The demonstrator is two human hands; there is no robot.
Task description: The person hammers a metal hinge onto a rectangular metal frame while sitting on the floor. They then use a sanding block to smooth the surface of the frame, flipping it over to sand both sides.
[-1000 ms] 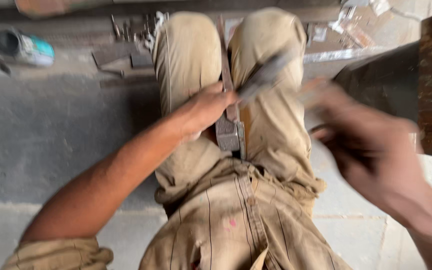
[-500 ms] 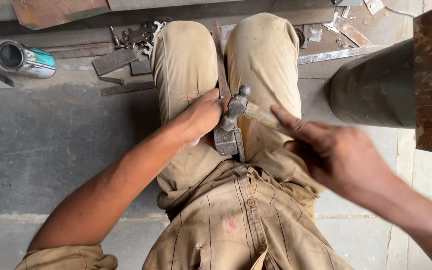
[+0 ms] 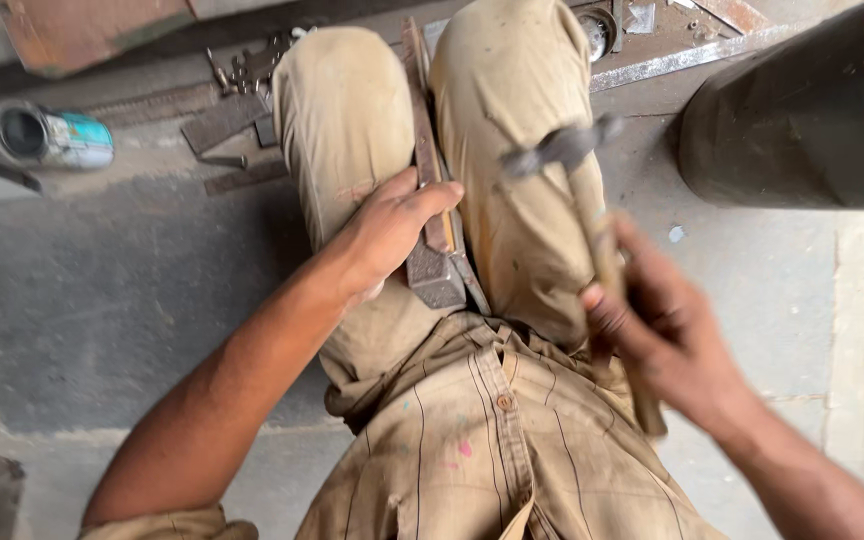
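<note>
Two bare hands work over a seated person's khaki-trousered legs in the single head view. Left of centre, the left hand [image 3: 392, 235] lies palm down with its fingers curled over a long, narrow rusty metal strip [image 3: 420, 120] that runs from the top of the frame down between the thighs; the hand presses on the strip's lower part, where it rests on a small dark metal block [image 3: 436, 278] just below the fingertips. At right of centre, the right hand [image 3: 657, 335] is closed around the pale wooden handle of a steel-headed hammer [image 3: 592, 215]; the blurred head sits above and to the left of that hand, over the thigh on the right side of the frame, near the strip but apart from it and from the left hand. In the upper left of the frame a silver can with a blue-green label [image 3: 50, 137] lies on its side on the grey concrete floor [image 3: 112, 300], with flat scraps of rusty metal [image 3: 222, 125] between it and the knee. A dark cylindrical form [image 3: 782, 125] fills the upper right.
</note>
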